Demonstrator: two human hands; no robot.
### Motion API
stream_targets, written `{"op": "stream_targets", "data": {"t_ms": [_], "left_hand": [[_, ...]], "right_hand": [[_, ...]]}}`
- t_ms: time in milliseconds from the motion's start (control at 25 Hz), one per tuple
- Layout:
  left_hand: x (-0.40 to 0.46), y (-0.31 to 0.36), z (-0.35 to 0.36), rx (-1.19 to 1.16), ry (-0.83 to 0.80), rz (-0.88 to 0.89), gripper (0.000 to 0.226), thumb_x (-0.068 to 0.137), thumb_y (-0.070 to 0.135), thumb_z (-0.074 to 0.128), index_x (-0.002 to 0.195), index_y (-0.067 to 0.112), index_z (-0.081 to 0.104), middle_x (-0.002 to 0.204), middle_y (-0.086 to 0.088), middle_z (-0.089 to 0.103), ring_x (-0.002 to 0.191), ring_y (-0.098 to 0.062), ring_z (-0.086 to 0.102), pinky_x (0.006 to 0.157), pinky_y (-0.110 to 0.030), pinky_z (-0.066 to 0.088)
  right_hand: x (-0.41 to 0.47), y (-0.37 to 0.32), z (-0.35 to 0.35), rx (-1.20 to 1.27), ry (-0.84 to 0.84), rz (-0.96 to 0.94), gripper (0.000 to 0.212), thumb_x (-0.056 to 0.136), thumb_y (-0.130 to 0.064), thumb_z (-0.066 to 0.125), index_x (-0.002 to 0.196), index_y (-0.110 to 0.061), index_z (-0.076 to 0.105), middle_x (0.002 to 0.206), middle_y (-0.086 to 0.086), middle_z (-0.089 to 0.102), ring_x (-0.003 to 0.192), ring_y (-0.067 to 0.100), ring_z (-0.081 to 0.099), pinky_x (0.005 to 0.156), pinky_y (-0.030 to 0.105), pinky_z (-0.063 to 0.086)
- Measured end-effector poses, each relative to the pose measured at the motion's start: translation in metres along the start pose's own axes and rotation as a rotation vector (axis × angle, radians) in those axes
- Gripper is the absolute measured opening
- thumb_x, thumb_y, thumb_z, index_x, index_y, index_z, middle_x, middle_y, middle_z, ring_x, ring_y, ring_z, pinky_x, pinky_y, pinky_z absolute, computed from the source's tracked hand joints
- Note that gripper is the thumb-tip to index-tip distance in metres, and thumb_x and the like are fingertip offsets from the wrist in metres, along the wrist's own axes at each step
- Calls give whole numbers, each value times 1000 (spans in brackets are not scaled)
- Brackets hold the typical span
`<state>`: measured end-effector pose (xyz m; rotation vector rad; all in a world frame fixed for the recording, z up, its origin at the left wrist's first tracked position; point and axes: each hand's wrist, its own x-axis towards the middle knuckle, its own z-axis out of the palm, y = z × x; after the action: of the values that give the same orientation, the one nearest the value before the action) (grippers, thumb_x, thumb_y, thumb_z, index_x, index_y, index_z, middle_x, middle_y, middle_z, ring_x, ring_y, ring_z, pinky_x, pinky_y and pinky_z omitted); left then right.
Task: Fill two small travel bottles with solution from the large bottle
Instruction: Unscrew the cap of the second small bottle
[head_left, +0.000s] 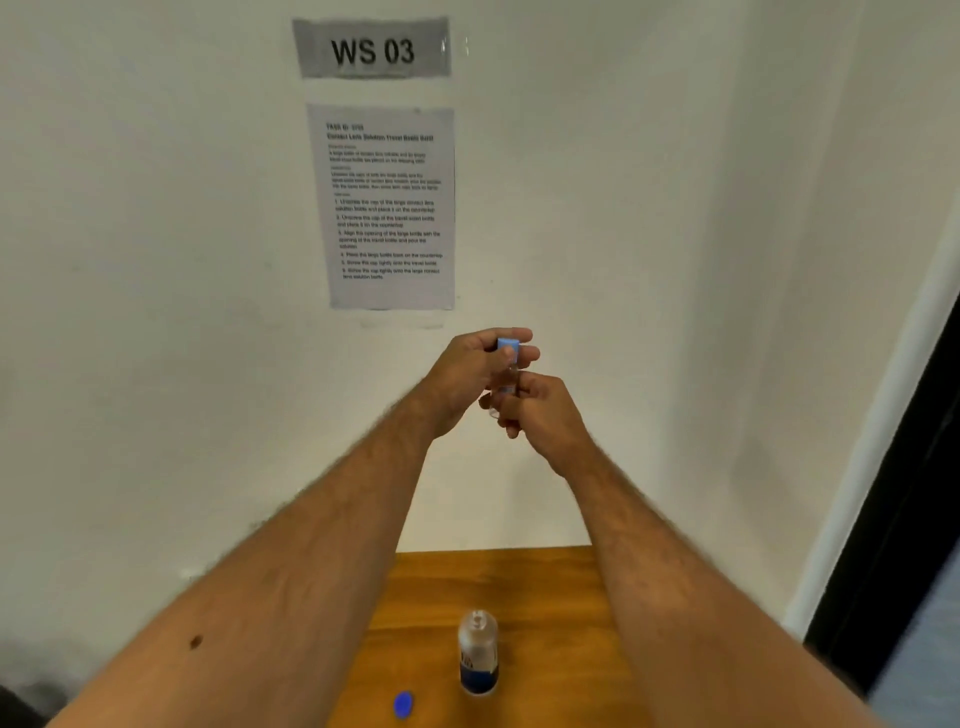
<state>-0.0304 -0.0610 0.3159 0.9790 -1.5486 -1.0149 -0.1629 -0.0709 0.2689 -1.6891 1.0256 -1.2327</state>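
Note:
Both hands are raised in front of the wall, holding a small clear travel bottle (508, 378) between them. My left hand (475, 374) pinches its light blue cap (507, 345) from above. My right hand (540, 410) grips the bottle's body from below, hiding most of it. Down on the wooden table (561, 597) the large bottle (478, 652) stands upright and uncapped, clear at the top with a dark blue base. A blue cap (403, 704) lies on the table to its left. A second small bottle is not in view.
A white wall stands right behind the table, with a "WS 03" sign (372, 49) and a printed instruction sheet (388, 208). A dark door frame (904, 519) runs along the right side. My forearms cover both sides of the table.

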Motion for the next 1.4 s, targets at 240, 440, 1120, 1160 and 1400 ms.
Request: {"op": "stream_targets", "data": {"t_ms": [240,440,1120,1160,1400], "left_hand": [[17,41,-5,62,68,52,19,101,8,53,105,18,70,107,-7,74,103,-23,70,97,-43,56],[19,44,-4,64,159,38,38,76,14,86,104,15,59,95,-6,64,85,-23,67,87,-41,59],[18,52,-10,101,56,93,27,92,4,63,113,18,75,102,3,71,90,-10,69,80,-28,59],[18,53,-10,110,52,101,28,92,7,67,117,17,72,98,2,68,87,-8,68,81,-29,60],[19,58,-4,152,18,75,32,95,2,55,118,17,71,108,-1,70,95,-13,66,84,-28,58]], "right_hand": [[17,-37,-10,-48,62,-45,12,85,-6,65,88,-13,74,88,13,76,63,17,61,60,30,51],[16,-42,-14,-104,83,-25,11,82,-10,68,91,-10,74,85,10,75,61,18,62,58,29,49],[10,-38,-18,-106,117,-3,19,84,-11,71,103,-8,75,81,7,74,61,16,63,58,25,51],[10,-38,-19,-100,120,1,19,84,-11,71,102,-8,75,80,6,73,60,16,62,58,25,51],[10,-38,-20,-104,128,-19,17,85,-11,70,101,-8,76,81,6,74,61,15,63,58,25,51]]}}
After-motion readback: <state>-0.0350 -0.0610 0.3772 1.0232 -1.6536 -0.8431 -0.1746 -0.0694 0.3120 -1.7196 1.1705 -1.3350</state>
